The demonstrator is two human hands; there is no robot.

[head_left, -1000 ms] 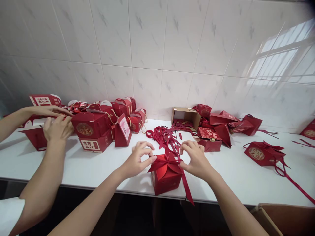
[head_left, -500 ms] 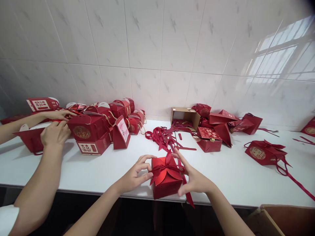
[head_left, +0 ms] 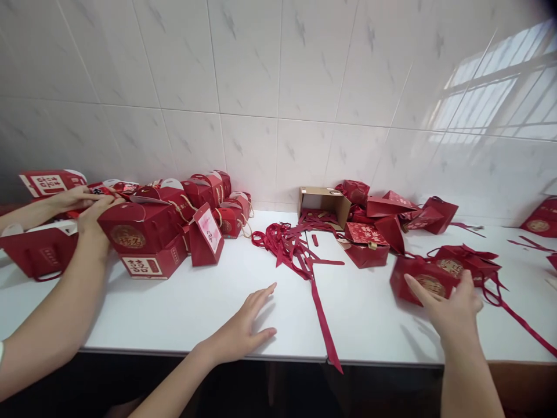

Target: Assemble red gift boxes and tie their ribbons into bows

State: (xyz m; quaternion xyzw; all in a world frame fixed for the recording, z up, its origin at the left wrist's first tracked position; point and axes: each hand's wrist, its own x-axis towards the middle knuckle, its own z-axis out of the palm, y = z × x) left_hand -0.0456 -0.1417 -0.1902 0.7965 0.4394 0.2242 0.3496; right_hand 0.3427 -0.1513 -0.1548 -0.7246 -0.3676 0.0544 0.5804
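Observation:
My left hand hovers over the white table near its front edge, fingers spread, with nothing in it. At the right, my right hand is on a red gift box with a gold emblem. Its thumb lies across the box's front and the other fingers are at the right side, partly hidden. The box is slightly blurred and close beside another red gift box with a bow on top. A tangle of dark red ribbons lies in the middle, one long ribbon trailing over the front edge.
Stacked red boxes stand at the left, where a co-worker's hands work by an open red box. Against the tiled wall are a cardboard box holding ribbons and several red boxes. A brown carton sits below at the right.
The bow-topped gift box has gone from the front middle to the right with my right hand. My left hand has let go of it. One long ribbon is now uncovered.

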